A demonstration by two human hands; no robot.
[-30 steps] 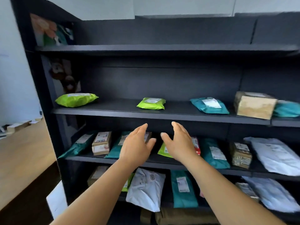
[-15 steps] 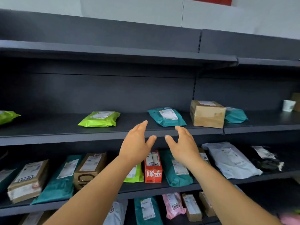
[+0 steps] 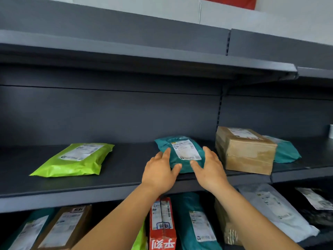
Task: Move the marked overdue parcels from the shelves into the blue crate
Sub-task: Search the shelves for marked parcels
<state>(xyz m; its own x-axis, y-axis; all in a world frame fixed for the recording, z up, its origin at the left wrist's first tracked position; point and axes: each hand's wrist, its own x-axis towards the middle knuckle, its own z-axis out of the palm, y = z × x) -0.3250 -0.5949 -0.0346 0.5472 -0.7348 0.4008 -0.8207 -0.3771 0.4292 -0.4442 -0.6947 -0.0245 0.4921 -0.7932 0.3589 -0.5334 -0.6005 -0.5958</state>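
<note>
Two hands up at the middle shelf (image 3: 126, 170), flanking a teal mailer bag (image 3: 177, 152) that lies flat near the front edge. Left hand (image 3: 159, 173) at the bag's left side, right hand (image 3: 210, 171) at its right, fingers of both spread and only slightly bent, thumbs pointing inward across the near end. Grip of each hand wide and holding nothing; contact with the bag possible at the fingertips, but not clear from this angle. White label face-up on the bag; no overdue mark readable at this blur. Best handling, by judgement: close in from both sides, thumbs over the top, fingers tucked under the soft edges, lift a little before drawing it out toward the body. Soft bag likely to sag, hence support under the middle. Care on the right, where a cardboard box (image 3: 245, 150) stands just beside, with another teal bag (image 3: 286, 152) tucked behind it. Lime green mailer (image 3: 75, 159) well apart to the left on the same shelf. Shelving dark grey metal, smooth, with a bare shelf above. Lower shelf crowded: red carton (image 3: 162, 224), teal bag, brown boxes, white bags. Pale wall above the unit. Blue crate out of view.
</note>
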